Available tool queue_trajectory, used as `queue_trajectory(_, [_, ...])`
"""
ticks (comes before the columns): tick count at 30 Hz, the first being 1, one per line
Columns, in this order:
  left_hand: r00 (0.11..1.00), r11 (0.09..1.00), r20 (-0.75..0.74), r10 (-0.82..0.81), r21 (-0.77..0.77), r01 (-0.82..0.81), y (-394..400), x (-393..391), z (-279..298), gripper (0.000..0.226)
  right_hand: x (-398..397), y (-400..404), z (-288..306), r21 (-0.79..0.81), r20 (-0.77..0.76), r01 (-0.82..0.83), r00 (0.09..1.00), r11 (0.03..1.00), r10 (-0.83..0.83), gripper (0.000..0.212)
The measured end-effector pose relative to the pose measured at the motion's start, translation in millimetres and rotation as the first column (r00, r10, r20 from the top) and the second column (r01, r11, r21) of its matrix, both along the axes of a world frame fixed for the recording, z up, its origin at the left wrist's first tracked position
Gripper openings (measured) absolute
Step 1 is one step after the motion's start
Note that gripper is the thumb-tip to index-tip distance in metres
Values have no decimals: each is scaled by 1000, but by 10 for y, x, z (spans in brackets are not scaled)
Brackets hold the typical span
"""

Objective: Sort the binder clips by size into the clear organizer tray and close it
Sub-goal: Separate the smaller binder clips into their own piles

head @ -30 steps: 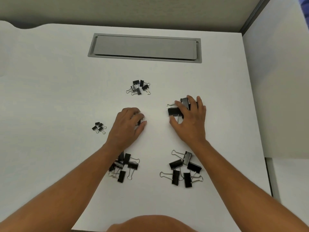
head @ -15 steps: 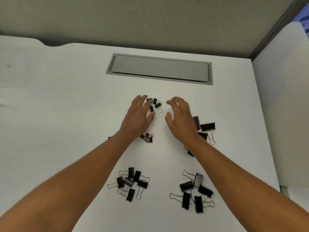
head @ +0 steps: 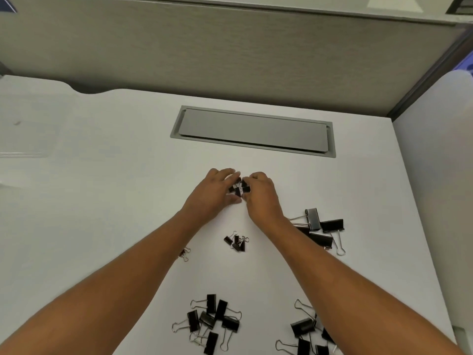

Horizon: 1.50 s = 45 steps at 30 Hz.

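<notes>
On the white desk, a small heap of little black binder clips (head: 240,188) lies between my two hands. My left hand (head: 213,194) cups it from the left and my right hand (head: 262,198) from the right, with the fingers of both curled round the heap. Other clip piles lie nearer me: little ones (head: 236,243), a few tiny ones (head: 184,253) half hidden by my left forearm, large ones (head: 321,226), a medium pile (head: 212,320) and a bigger pile (head: 304,334). A faint clear plastic outline (head: 25,153) shows at the far left.
A grey cable hatch (head: 253,131) is set into the desk just beyond my hands. A grey partition wall (head: 230,55) closes the back and a white side panel (head: 435,188) the right. The desk's right edge runs close to the large clips.
Both hands have closed in on the far heap of little clips from either side. The camera has tilted up, so all piles sit lower in view.
</notes>
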<state>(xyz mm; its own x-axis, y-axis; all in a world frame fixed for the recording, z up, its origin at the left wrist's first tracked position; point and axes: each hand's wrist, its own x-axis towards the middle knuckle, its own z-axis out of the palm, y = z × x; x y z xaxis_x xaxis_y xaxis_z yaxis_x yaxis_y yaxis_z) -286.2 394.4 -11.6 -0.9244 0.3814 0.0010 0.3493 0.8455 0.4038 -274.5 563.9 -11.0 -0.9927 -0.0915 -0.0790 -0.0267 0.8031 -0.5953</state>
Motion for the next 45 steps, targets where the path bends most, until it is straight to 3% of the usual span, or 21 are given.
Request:
queue_trajectory(6, [987,999,158,17,44,-24,-252,-53,106,57,26,-333,32,-83,30,25,999,996,-23,38])
queue_trajectory(16, [981,999,191,23,30,-29,-1127,148,136,31,322,-1231,59,-110,56,43,998,993,-37,30])
queue_trajectory(20, [980,993,198,-1,116,-22,-1323,280,105,50,404,-1374,70,-141,89,94,993,986,-82,39])
queue_trajectory(23, [987,978,159,24,199,-56,-1464,472,92,61,530,-1297,177,-213,39,204,979,956,-200,31])
queue_trajectory(27, [992,979,-88,-89,177,104,-1533,980,89,40,960,-915,282,-1,-179,332,928,943,-327,22])
queue_trajectory(31, [911,936,-226,-345,-6,353,-1444,1322,-132,50,1351,-826,268,344,166,242,935,907,-312,54])
queue_trajectory(33, [892,929,-258,-370,-83,362,-1409,1345,-189,44,1461,-873,216,431,184,173,944,885,-275,57])
queue_trajectory(36, [879,927,-294,-375,-90,365,-1440,1308,-221,25,1526,-948,175,510,139,105,969,853,-202,57])
queue_trajectory(40, [853,911,-329,-405,-69,406,-1536,1260,-261,20,1482,-1072,130,453,64,180,970,873,-233,59])
queue_trajectory(45, [829,912,-395,-395,-59,406,-1640,1299,-369,20,1301,-1078,67,486,0,195,975,852,-223,38])
